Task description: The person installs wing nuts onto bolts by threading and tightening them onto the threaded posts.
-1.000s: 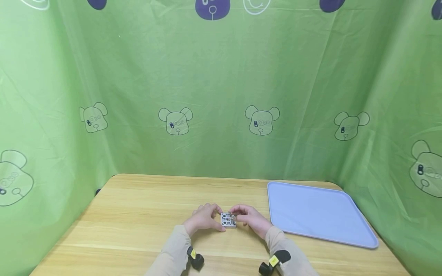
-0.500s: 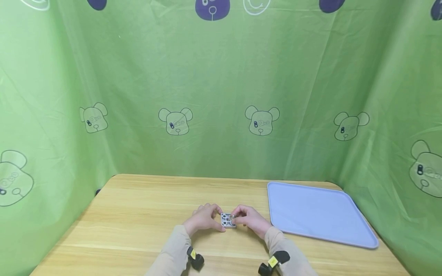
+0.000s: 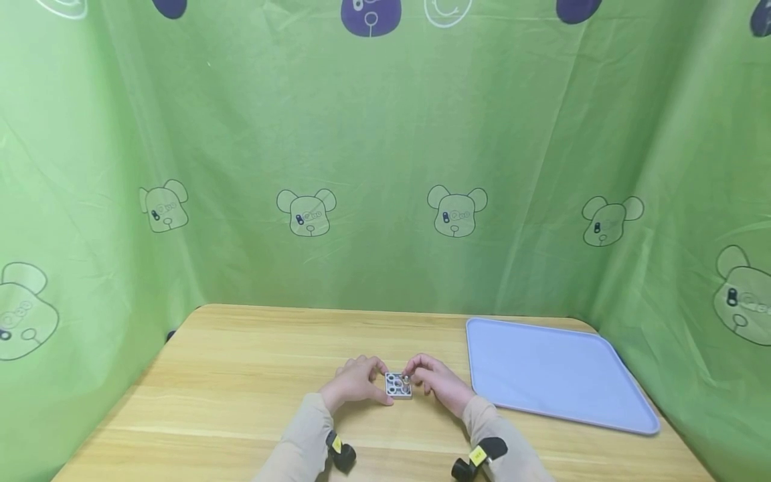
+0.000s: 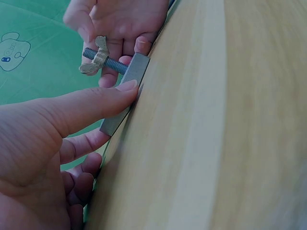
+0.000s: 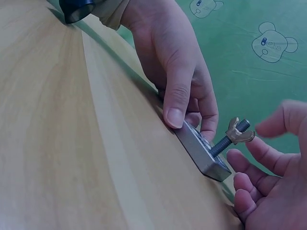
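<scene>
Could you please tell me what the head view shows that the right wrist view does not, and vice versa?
Only the head view shows the pale blue tray on the right and the person's right sleeve.

Only the right wrist view clearly shows the wing nut partway along the threaded bolt, whose end sticks out past it; these details are too small in the head view.

Both show the left hand pinching the metal block, the right hand close by, the wooden table and the green curtain.
</scene>
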The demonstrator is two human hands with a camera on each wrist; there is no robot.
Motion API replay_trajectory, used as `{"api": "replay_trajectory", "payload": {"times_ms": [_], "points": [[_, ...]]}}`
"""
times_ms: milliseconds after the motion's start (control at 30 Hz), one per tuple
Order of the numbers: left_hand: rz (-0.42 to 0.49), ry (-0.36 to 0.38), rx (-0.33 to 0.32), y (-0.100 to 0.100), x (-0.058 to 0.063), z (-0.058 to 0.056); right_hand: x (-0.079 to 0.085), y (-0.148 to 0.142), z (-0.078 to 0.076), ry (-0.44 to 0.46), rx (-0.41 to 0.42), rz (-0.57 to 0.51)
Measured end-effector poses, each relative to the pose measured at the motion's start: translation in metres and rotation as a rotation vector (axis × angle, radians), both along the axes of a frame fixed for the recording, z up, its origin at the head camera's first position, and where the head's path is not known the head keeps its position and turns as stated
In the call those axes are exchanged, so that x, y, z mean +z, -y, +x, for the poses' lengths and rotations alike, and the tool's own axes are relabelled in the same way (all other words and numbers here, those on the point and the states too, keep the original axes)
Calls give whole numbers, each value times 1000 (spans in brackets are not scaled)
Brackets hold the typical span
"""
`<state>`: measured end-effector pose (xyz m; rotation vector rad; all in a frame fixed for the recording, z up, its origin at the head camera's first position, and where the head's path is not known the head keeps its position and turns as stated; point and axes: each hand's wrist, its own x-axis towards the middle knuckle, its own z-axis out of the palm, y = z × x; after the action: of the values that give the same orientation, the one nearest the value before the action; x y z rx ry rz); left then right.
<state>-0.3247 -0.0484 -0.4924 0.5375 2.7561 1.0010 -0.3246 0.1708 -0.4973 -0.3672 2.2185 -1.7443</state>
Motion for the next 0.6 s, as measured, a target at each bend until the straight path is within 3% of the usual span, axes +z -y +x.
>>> {"api": "replay_trajectory", "payload": {"times_ms": [200,600], "points": [[5,3,1,0,0,0,1,1,1,25,-31,-18],[9,-5,0,0,-1,0,0,-3,1,-30,80,47]]}}
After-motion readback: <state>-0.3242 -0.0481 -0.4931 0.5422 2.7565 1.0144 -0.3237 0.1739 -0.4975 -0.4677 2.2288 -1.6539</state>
